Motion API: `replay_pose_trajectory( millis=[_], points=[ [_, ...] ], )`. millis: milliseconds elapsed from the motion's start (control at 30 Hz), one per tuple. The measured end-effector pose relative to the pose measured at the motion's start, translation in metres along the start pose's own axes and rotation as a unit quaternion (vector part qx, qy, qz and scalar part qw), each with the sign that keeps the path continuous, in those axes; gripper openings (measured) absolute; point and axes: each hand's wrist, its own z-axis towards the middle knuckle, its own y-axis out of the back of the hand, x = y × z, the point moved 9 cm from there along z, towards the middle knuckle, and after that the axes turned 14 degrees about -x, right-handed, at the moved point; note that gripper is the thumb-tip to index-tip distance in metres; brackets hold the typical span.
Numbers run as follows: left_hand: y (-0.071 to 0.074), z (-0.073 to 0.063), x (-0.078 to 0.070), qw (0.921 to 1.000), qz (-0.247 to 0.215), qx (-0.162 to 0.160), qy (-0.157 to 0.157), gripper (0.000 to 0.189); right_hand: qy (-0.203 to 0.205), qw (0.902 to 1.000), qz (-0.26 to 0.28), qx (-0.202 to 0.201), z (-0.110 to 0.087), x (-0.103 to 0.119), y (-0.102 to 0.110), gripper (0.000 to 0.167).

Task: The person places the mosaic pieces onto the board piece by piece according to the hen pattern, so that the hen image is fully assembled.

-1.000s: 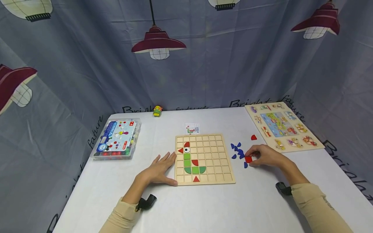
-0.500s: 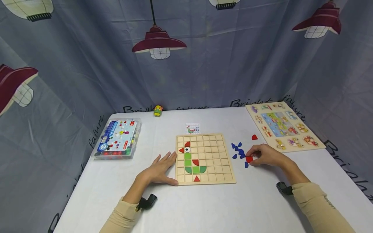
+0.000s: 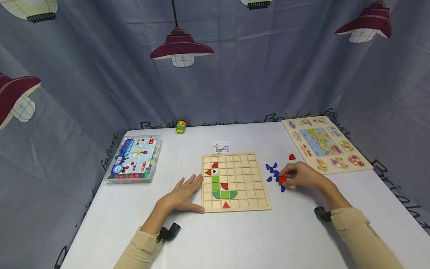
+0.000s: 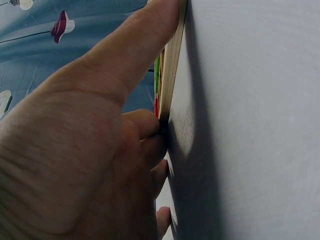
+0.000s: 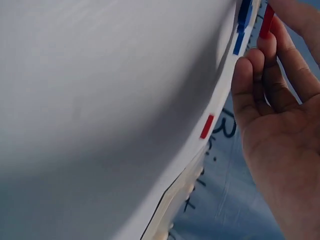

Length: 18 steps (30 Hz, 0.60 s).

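Note:
My right hand (image 3: 304, 175) pinches a red square tile (image 3: 282, 180) between thumb and fingers, just over the loose blue quarter-round tiles (image 3: 269, 179). In the right wrist view the red tile (image 5: 266, 22) appears edge-on, held off the table. At the left side of the wooden grid board (image 3: 248, 179), my left hand (image 3: 183, 196) rests with fingers spread, its thumb touching the near left corner. The thumb also meets the board's edge (image 4: 175, 60) in the left wrist view. Red and green tiles, such as a green square (image 3: 215, 186), and a white eye tile (image 3: 215, 172) form a bird-like figure on the board.
A small picture card (image 3: 221, 147) lies behind the board. One red rounded tile (image 3: 292, 157) lies near the animal puzzle board (image 3: 349, 158) at right. A clear box of coloured parts (image 3: 136, 160) stands at left; a small toy figure (image 3: 181, 127) stands at the back edge.
My right hand has lifted the red square tile and shifted it slightly left and back, over the blue tiles. My left hand stays in place at the board.

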Motion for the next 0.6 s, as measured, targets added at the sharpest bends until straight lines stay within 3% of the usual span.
replay_pose_trajectory(
  millis=[600],
  points=[
    [0.0,0.001,0.001,1.0,0.0,0.0,0.006,0.116,0.062,0.9964,0.052,0.025,0.019,0.071,-0.033,0.026]
  ],
)
